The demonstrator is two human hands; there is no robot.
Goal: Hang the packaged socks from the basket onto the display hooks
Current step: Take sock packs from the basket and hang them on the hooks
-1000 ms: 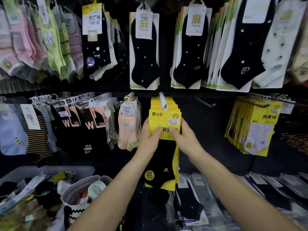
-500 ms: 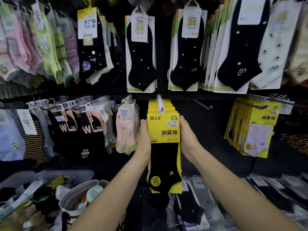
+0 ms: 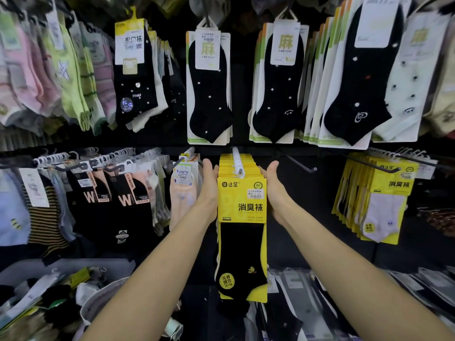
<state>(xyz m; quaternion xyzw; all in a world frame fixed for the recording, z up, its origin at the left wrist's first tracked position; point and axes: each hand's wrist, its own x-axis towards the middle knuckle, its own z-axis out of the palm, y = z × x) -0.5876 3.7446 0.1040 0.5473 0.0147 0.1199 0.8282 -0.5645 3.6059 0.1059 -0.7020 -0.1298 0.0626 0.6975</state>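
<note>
Left hand (image 3: 209, 190), right hand (image 3: 277, 190) now deeper beside one yellow sock stack (image 3: 242, 205) on one hook (image 3: 237, 161), grips spread flat.

Two hands, left hand (image 3: 209, 190) and right hand (image 3: 276, 193), one bare hook (image 3: 301, 164).

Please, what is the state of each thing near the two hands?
Yellow sock packs, hanging together on the white hook.
Left hand, fingers straight, flat against the packs' left side.
Right hand, fingers straight, flat against their right side.
Black hook beside them, empty.
</note>
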